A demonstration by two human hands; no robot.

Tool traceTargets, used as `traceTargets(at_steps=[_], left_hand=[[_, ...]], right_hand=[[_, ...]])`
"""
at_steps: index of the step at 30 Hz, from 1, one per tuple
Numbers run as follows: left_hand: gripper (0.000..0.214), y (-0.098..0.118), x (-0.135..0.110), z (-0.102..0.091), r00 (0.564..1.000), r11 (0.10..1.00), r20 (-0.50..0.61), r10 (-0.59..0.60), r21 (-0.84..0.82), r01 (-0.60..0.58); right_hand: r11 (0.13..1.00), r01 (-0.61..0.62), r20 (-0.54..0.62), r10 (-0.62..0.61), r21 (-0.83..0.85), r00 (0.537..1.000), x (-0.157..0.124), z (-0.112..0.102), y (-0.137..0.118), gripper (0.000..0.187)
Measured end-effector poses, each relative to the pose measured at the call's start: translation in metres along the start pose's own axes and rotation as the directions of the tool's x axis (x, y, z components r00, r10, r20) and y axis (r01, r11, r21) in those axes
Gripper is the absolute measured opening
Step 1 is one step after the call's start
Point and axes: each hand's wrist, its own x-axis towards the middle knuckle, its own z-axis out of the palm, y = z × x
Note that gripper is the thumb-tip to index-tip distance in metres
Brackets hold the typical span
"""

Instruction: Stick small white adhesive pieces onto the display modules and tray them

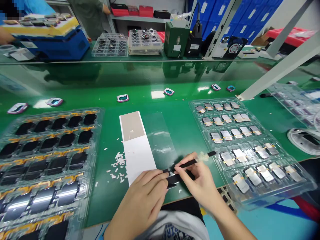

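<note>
My right hand (201,181) is closed in a pinch around black tweezers (188,163), whose back end has pale, crumpled tape on it. The tips point left, at a small dark flat part (173,180) with a shiny edge. My left hand (143,196) grips that part near the table's front edge; its fingers cover much of it. Beside the left hand lies a white sheet (138,156) with a beige upper section (132,126). A clear plastic film (160,136) is to the right of the sheet, and small white scraps (120,161) are scattered to its left.
On the left stands a clear tray of black screens (60,143) with orange flex strips. A clear tray of silver parts (236,133) is on the right. Several small frames (123,98) lie farther back, below a glass shelf (150,61). A white post (280,66) slants at right.
</note>
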Motion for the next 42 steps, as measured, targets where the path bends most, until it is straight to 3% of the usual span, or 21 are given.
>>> traceTargets(at_steps=[12,17,20,22,28,34,42], left_hand=[[0.015,0.000,-0.001,0.001,1.000,1.000,0.017,-0.015,-0.015,0.015],[0.013,0.002,0.001,-0.001,0.995,0.991,-0.018,-0.098,-0.088,0.096],[0.011,0.004,0.003,-0.002,0.977,0.972,-0.076,-0.198,-0.141,0.186],[0.011,0.004,0.003,-0.002,0.960,0.957,-0.099,-0.261,-0.161,0.243],[0.012,0.009,0.012,-0.002,0.904,0.877,-0.094,-0.417,-0.305,0.372],[0.034,0.010,0.021,-0.001,0.919,0.840,-0.032,-0.393,-0.418,0.344],[0.050,0.005,0.017,0.010,0.894,0.876,-0.184,-0.409,-0.353,0.328]], right_hand=[[0.993,-0.081,-0.033,0.085,0.089,0.996,0.005,0.002,-0.005,0.011],[0.914,-0.167,-0.112,0.222,0.370,0.968,0.006,-0.006,-0.010,0.017],[0.826,-0.212,-0.078,0.294,0.522,0.953,0.003,-0.003,-0.018,0.016],[0.802,-0.181,-0.062,0.261,0.570,0.963,-0.001,0.005,-0.024,0.013],[0.850,0.076,-0.198,0.034,0.522,0.980,-0.006,0.027,-0.042,0.015],[0.881,0.202,-0.199,-0.126,0.427,0.972,-0.001,0.031,-0.051,0.020],[0.899,0.346,-0.242,-0.285,0.269,0.928,-0.001,0.038,-0.054,0.025]])
